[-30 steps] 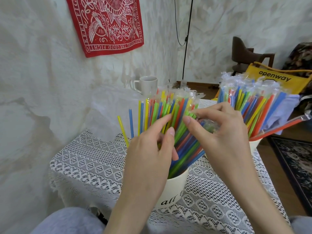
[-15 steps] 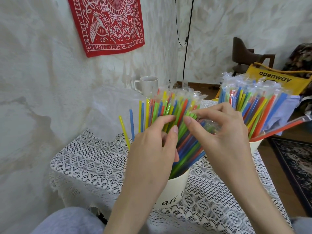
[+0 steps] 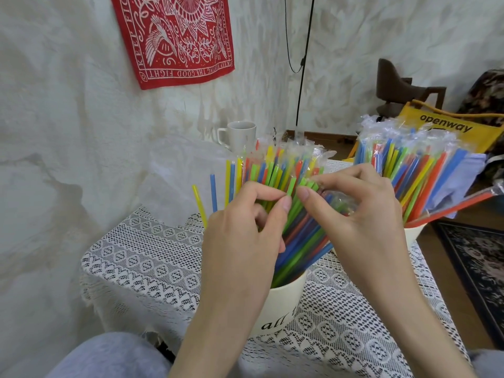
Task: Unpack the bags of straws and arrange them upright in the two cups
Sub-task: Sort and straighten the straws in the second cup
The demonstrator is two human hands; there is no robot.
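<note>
A cream cup (image 3: 281, 304) with black lettering stands on the lace tablecloth (image 3: 141, 257), packed with coloured straws (image 3: 275, 170), most still in clear wrappers. My left hand (image 3: 245, 241) and my right hand (image 3: 354, 214) meet above this cup. Both pinch at a green straw (image 3: 291, 186) near its top, fingertips almost touching. A crumpled clear wrapper (image 3: 338, 199) lies under my right fingers. A second cream cup (image 3: 414, 236) at the right holds another dense bunch of wrapped straws (image 3: 409, 165); my right wrist hides most of it.
A white mug (image 3: 241, 135) stands at the back by the wall. An empty clear plastic bag (image 3: 180, 173) lies behind the left cup. A yellow tote bag (image 3: 447, 126) and a dark chair (image 3: 395, 85) are beyond the table's right side. My knee (image 3: 109, 356) is below.
Both hands have risen slightly along the straws, and the fingertips have closed in on the green straw's top. The cups have not moved.
</note>
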